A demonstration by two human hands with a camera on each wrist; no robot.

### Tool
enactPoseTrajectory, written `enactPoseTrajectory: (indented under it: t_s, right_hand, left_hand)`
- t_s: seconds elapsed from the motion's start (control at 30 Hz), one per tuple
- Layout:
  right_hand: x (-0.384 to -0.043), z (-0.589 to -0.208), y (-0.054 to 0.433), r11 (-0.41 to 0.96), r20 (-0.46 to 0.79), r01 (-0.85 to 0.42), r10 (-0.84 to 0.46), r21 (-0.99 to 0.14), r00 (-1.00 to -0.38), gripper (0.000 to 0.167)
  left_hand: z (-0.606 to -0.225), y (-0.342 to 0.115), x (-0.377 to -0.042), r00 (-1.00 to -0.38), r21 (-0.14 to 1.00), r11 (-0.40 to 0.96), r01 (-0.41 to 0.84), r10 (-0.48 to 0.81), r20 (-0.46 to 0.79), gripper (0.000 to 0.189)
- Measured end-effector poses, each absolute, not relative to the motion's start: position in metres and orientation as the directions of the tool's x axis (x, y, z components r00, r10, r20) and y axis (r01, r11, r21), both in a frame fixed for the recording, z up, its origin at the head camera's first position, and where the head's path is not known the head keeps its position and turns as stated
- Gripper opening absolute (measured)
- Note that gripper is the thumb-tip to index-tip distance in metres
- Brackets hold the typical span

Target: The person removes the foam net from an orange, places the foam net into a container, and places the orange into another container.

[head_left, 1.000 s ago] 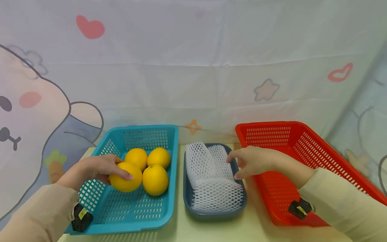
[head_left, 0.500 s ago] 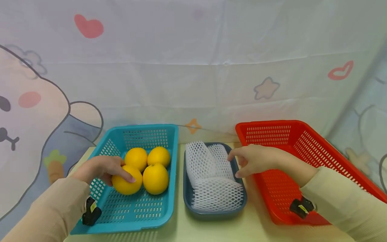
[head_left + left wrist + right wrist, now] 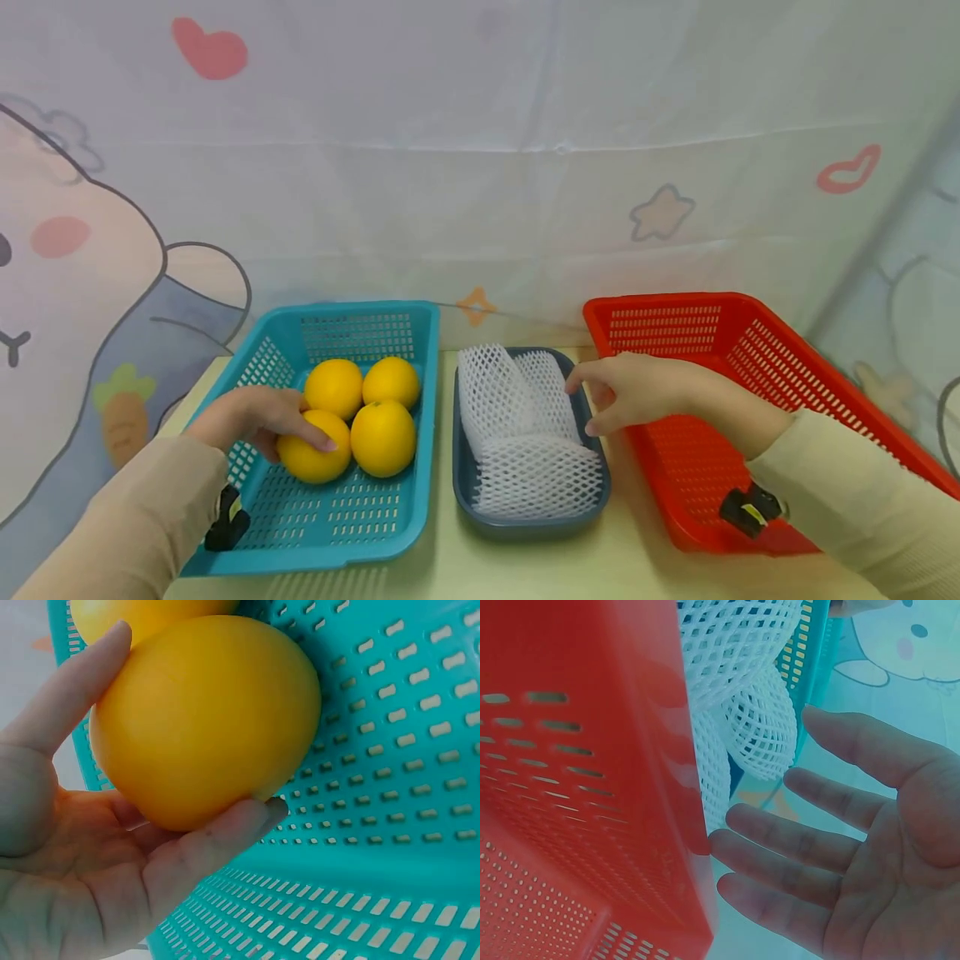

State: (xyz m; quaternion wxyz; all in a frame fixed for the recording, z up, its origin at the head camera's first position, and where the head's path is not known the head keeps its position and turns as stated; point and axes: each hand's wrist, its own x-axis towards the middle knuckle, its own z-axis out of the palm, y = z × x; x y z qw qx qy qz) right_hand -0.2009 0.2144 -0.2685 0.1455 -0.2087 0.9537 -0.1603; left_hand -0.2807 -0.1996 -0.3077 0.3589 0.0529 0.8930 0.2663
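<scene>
My left hand (image 3: 262,421) holds an orange (image 3: 315,450) low in the blue basket (image 3: 375,550); in the left wrist view, thumb and fingers curve round the fruit (image 3: 210,720). Three other oranges sit close by: one orange (image 3: 383,437) at its right and two behind, including an orange (image 3: 333,389). My right hand (image 3: 630,392) hovers at the right rim of a dark grey-blue tray (image 3: 517,528), its fingers loosely spread and holding nothing. White foam fruit nets (image 3: 536,475) fill that tray. In the right wrist view, the fingertips are right beside the red basket's wall (image 3: 652,750).
A red basket (image 3: 712,450) stands on the right, under my right forearm. All the containers rest on a pale yellow table (image 3: 450,575). Behind them hangs a printed cloth (image 3: 412,208). Black cameras are strapped at both wrists.
My left hand has moved slightly right and down with the orange, then stayed there, beside the other oranges. My right hand has barely moved. The head view has tilted down a little.
</scene>
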Motion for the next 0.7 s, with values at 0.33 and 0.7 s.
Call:
enactPoseTrajectory:
  t_s: [0.33,0.7]
  right_hand:
    - [-0.201,-0.270,0.217,0.855,-0.202,-0.364,-0.456,-0.370,-0.867,0.047]
    - [-0.197,-0.264,0.230,0.847,-0.190,-0.372,-0.465,-0.379,-0.865,0.048]
  left_hand:
    - [-0.304,-0.198,-0.278,-0.775,0.467,0.883,-0.050,0.261,-0.576,0.068]
    - [-0.277,-0.191,-0.271,-0.788,0.408,0.906,0.114,0.333,-0.518,0.092]
